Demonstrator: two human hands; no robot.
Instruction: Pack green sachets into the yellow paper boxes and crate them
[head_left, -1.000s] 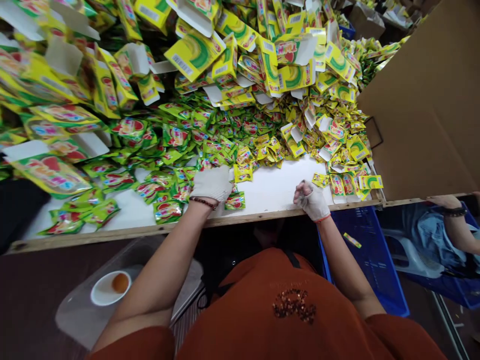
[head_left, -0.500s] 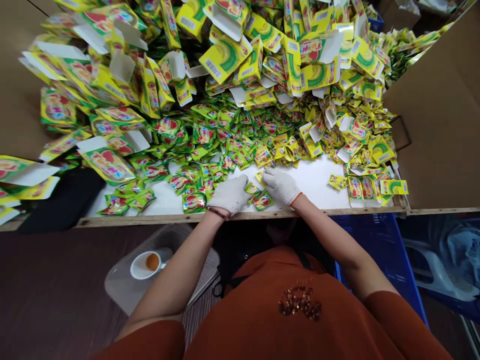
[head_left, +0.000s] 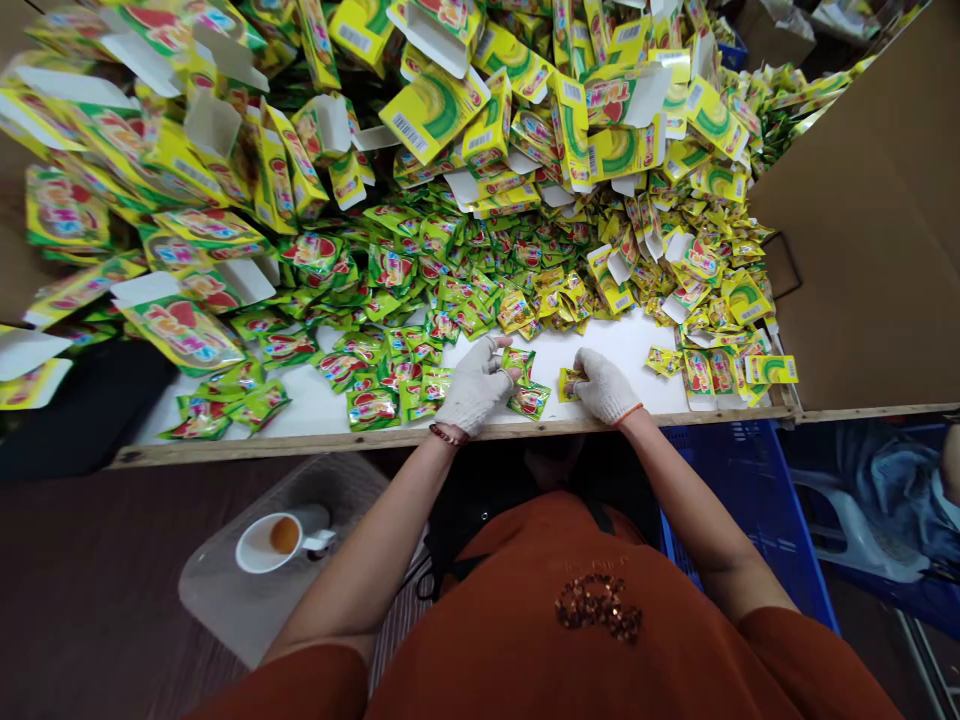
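My left hand (head_left: 474,388), in a white glove, rests over the white tabletop with its fingers apart. Just right of its fingertips lie two small green packets (head_left: 529,400) with red fruit prints. Under and left of the same hand are more green packets (head_left: 373,407). My right hand (head_left: 604,386), also gloved, pinches a small yellow packet (head_left: 567,384) by its right side, low over the table. Its fingertips are partly hidden behind the packet and the glove.
Open yellow-green cartons (head_left: 435,115) are heaped along the back, with loose yellow packets (head_left: 559,298) in front. Flat cartons (head_left: 712,372) lie to the right. A wooden edge (head_left: 360,440) borders the table. Below are a white cup (head_left: 262,545) on a stool and a blue crate (head_left: 750,500).
My hands have moved apart: the right one went rightward with the yellow packet, and the left shifted slightly right with its fingers now spread. The view has turned a little.
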